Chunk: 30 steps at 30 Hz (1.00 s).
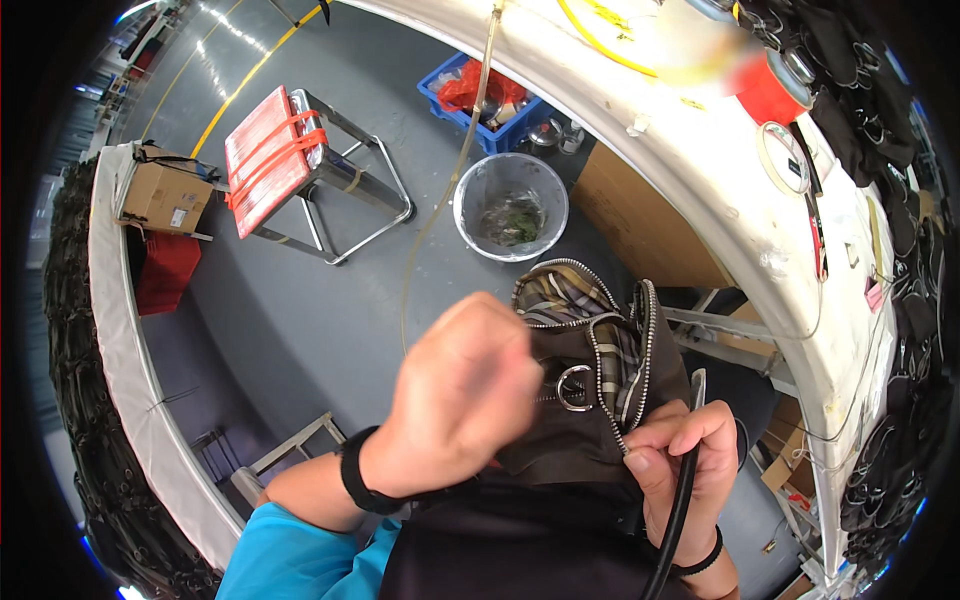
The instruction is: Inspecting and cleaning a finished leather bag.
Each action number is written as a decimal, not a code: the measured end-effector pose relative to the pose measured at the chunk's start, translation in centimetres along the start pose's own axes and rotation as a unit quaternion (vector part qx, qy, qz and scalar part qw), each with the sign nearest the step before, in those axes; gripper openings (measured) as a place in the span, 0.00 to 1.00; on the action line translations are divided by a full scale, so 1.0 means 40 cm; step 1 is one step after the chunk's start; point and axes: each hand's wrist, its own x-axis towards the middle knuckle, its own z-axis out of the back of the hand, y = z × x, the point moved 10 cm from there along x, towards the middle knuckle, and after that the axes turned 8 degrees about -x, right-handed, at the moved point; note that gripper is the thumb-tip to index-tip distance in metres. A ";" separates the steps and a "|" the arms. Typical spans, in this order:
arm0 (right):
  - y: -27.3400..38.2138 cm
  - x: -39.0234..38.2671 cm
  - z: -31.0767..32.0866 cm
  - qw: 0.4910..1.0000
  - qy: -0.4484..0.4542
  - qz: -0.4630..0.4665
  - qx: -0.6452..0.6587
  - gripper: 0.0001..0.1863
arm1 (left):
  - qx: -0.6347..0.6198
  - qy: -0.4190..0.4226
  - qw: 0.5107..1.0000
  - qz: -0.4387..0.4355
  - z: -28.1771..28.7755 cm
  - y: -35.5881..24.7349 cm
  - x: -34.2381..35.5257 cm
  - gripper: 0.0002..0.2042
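Near the table edge (pixel 690 190), right fingers (pixel 712 425) gripping bag (pixel 575 440) at zipper (pixel 649 345), left fingers (pixel 480 345) curled closed, blurred, floor (pixel 355 330) beyond.

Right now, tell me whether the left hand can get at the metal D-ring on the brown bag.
Probably yes: the left hand appears near the D-ring, nothing visible covers the ring, and the right hand pinches the brown bag by its zippered edge.

Grey floor (pixel 370 70) is supporting a red-topped stool (pixel 262 165), a blue crate (pixel 436 92) and a translucent bin (pixel 467 222). The right-hand white table (pixel 700 130) is carrying a red cylinder (pixel 775 95) and dark items (pixel 845 145); the left-hand white table (pixel 150 430) is bearing a dark pile (pixel 95 420).
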 end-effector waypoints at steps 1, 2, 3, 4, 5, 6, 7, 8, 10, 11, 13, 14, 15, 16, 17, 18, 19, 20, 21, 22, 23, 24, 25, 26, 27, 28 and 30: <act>-0.005 -0.001 0.000 1.000 0.001 -0.009 0.007 0.18 | 0.025 0.051 0.998 -0.012 0.009 -0.001 0.002 0.09; -0.005 -0.001 0.000 1.000 0.001 -0.009 0.006 0.18 | 0.125 0.069 0.990 -0.021 0.017 -0.006 0.002 0.07; -0.006 -0.001 0.000 1.000 0.001 -0.010 0.006 0.18 | 0.193 0.066 0.975 -0.085 0.013 -0.035 0.003 0.05; -0.006 -0.001 -0.001 1.000 0.001 -0.011 0.006 0.18 | 0.260 0.063 0.952 -0.147 0.003 -0.063 0.000 0.05; -0.006 -0.001 -0.003 1.000 0.002 -0.011 0.007 0.18 | 0.261 0.062 0.952 -0.147 0.001 -0.068 0.003 0.05; -0.006 0.000 -0.006 1.000 0.005 -0.012 0.005 0.18 | 0.221 0.112 0.954 -0.168 -0.030 -0.081 -0.001 0.08; -0.006 0.000 -0.009 1.000 0.008 -0.013 0.004 0.18 | 0.180 0.161 0.952 -0.189 -0.061 -0.097 -0.009 0.11; -0.005 0.000 -0.012 1.000 0.009 -0.012 0.004 0.18 | 0.177 0.178 0.951 -0.179 -0.080 -0.103 -0.012 0.15; 0.002 0.000 -0.016 1.000 0.011 -0.003 0.003 0.18 | 0.180 0.181 0.948 -0.189 -0.112 -0.115 -0.019 0.14; 0.004 -0.001 -0.016 1.000 0.010 -0.002 0.001 0.18 | 0.179 0.181 0.948 -0.190 -0.118 -0.115 -0.023 0.14; 0.005 -0.003 -0.012 1.000 -0.003 -0.007 0.023 0.17 | 0.210 0.165 0.932 -0.245 -0.126 -0.136 -0.041 0.14; 0.005 -0.004 -0.011 1.000 -0.005 -0.007 0.021 0.17 | 0.208 0.166 0.932 -0.247 -0.127 -0.142 -0.043 0.14; 0.005 -0.006 -0.010 1.000 -0.006 -0.005 0.019 0.17 | 0.228 0.161 0.924 -0.259 -0.126 -0.155 -0.048 0.14; 0.005 -0.006 -0.009 1.000 -0.007 -0.003 0.017 0.18 | 0.248 0.156 0.917 -0.272 -0.128 -0.164 -0.053 0.14; 0.005 -0.006 -0.010 1.000 -0.007 -0.002 0.017 0.18 | 0.261 0.149 0.912 -0.280 -0.129 -0.165 -0.061 0.14; 0.003 -0.006 -0.011 1.000 -0.006 -0.005 0.015 0.18 | 0.262 0.150 0.911 -0.281 -0.130 -0.169 -0.066 0.14; 0.001 -0.005 -0.013 1.000 -0.004 -0.008 0.013 0.18 | 0.277 0.146 0.917 -0.249 -0.128 -0.159 -0.062 0.14; 0.001 -0.005 -0.014 1.000 -0.004 -0.008 0.013 0.18 | 0.292 0.141 0.921 -0.217 -0.124 -0.148 -0.056 0.14; 0.001 -0.004 -0.014 1.000 -0.006 -0.008 0.013 0.18 | 0.293 0.141 0.920 -0.217 -0.125 -0.147 -0.057 0.14; 0.001 -0.004 -0.015 1.000 -0.008 -0.009 0.012 0.18 | 0.290 0.141 0.917 -0.235 -0.129 -0.152 -0.061 0.14; 0.001 -0.004 -0.016 1.000 -0.008 -0.009 0.013 0.18 | 0.287 0.141 0.913 -0.253 -0.132 -0.158 -0.064 0.14; 0.003 -0.004 -0.016 1.000 -0.009 -0.003 0.000 0.18 | 0.287 0.140 0.913 -0.253 -0.133 -0.158 -0.065 0.14; 0.006 -0.005 -0.016 1.000 -0.011 0.004 -0.014 0.18 | 0.293 0.141 0.913 -0.246 -0.134 -0.154 -0.066 0.13; 0.007 -0.007 -0.018 1.000 -0.010 0.004 -0.013 0.18 | 0.299 0.141 0.913 -0.240 -0.136 -0.151 -0.066 0.13; 0.012 -0.009 -0.019 0.999 -0.012 0.011 -0.034 0.18 | 0.299 0.141 0.913 -0.240 -0.139 -0.151 -0.067 0.13; 0.016 -0.011 -0.018 0.998 -0.015 0.018 -0.055 0.18 | 0.304 0.136 0.911 -0.242 -0.141 -0.151 -0.068 0.13; 0.015 -0.015 -0.018 0.998 -0.015 0.016 -0.052 0.18 | 0.309 0.132 0.910 -0.244 -0.147 -0.148 -0.068 0.12</act>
